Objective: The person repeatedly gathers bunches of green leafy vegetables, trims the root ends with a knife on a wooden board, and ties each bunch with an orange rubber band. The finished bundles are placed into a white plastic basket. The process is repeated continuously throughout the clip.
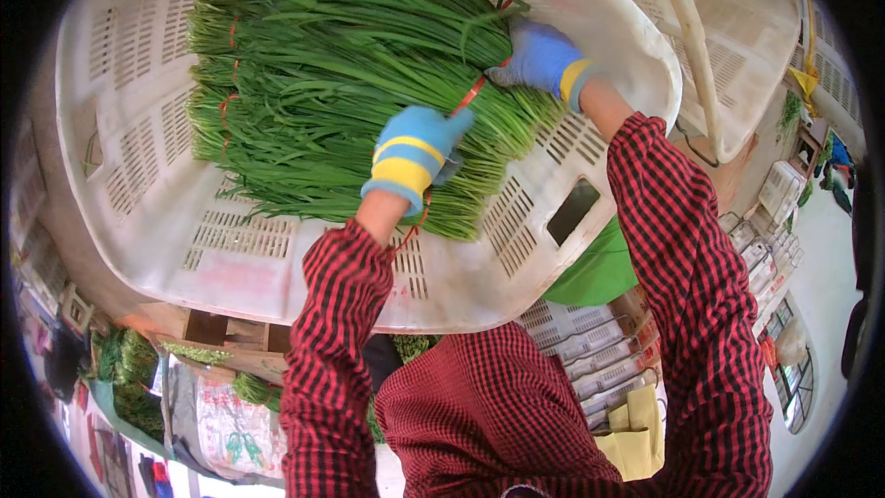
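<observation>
A large white plastic basket (276, 277) with slotted walls lies before me, with several bunches of garlic chives in it. My left hand (415, 149), in a blue glove with yellow bands, grips the near side of an upper chive bunch (422, 79). At its far side my right hand (539, 59), gloved in blue too, has its thumb over the stems. Between my hands a red tie (470, 95) crosses this bunch, whose pale stem ends point right. On the left, other chive bunches (211, 114) have stem ends facing the basket's left wall. My fingers are partly hidden in the leaves.
Another white basket (753, 34) with a curved rim stands at the upper right. Stacked white crates (601, 360) with wire handles are below right, by a green cover (598, 266). At lower left are a printed sack (235, 422) and more greens (135, 366).
</observation>
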Available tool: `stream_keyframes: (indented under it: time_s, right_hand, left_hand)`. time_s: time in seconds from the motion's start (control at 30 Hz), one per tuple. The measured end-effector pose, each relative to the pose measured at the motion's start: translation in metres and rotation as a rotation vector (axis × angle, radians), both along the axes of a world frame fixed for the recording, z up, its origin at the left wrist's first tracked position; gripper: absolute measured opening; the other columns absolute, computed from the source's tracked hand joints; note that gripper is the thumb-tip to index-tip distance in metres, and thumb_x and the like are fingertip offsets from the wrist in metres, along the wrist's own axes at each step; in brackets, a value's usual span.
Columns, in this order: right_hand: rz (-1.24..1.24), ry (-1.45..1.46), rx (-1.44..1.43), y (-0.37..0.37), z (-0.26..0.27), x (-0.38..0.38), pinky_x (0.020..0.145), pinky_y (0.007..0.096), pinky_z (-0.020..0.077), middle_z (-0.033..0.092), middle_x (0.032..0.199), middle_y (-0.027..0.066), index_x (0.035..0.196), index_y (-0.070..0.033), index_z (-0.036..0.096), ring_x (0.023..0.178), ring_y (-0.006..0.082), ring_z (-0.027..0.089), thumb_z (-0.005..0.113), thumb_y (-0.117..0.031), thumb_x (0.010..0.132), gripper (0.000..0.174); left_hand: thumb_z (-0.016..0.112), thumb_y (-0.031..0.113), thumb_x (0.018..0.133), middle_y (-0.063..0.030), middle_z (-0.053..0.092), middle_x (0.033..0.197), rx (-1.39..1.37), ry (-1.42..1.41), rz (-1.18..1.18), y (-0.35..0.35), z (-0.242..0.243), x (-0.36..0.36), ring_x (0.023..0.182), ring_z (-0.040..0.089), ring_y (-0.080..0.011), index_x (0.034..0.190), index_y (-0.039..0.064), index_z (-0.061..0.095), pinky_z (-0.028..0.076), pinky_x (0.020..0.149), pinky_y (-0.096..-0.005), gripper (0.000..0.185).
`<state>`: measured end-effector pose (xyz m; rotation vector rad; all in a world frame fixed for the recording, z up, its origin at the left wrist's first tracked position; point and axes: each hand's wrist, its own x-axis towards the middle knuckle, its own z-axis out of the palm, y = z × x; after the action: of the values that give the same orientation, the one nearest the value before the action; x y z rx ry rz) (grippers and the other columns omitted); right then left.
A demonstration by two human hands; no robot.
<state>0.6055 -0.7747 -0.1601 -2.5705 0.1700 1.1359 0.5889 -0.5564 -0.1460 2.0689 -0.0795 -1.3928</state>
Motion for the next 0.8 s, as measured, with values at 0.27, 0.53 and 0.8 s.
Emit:
stream_keyframes:
  time_s: [0.27, 0.53, 0.8]
  right_hand:
    - [-0.04, -0.343, -0.037, 0.0, -0.009, -0.021, 0.089, 0.0445, 0.0493, 0.066, 0.103, 0.0216, 0.127, -0.003, 0.053, 0.101, 0.0376, 0.063, 0.074, -0.036, 0.074, 0.066]
    - [-0.258, -0.414, -0.079, 0.053, -0.001, -0.035, 0.069, 0.048, 0.0509, 0.066, 0.084, 0.015, 0.09, -0.008, 0.065, 0.081, 0.0347, 0.065, 0.061, -0.034, 0.086, 0.026]
    - [-0.304, -0.575, 0.268, 0.099, 0.045, -0.095, 0.058, 0.0403, 0.0486, 0.061, 0.077, 0.0123, 0.088, -0.008, 0.059, 0.069, 0.0292, 0.062, 0.06, -0.016, 0.09, 0.008]
  left_hand:
    - [0.057, 0.041, 0.092, -0.0053, 0.056, 0.132, -0.192, -1.308, -0.236, -0.013, -0.058, 0.073, 0.127, 0.047, -0.0281, 0.13, 0.024, 0.057, 0.03, 0.111, -0.0461, 0.041]
    - [0.059, 0.042, 0.09, -0.0039, 0.057, 0.13, -0.192, -1.317, -0.191, -0.011, -0.103, 0.066, 0.127, 0.047, -0.0269, 0.128, 0.025, 0.058, 0.026, 0.113, -0.0484, 0.042]
    - [0.06, 0.042, 0.089, -0.004, 0.057, 0.13, -0.227, -1.338, -0.148, -0.011, -0.106, 0.068, 0.125, 0.048, -0.0268, 0.128, 0.025, 0.059, 0.027, 0.112, -0.0484, 0.042]
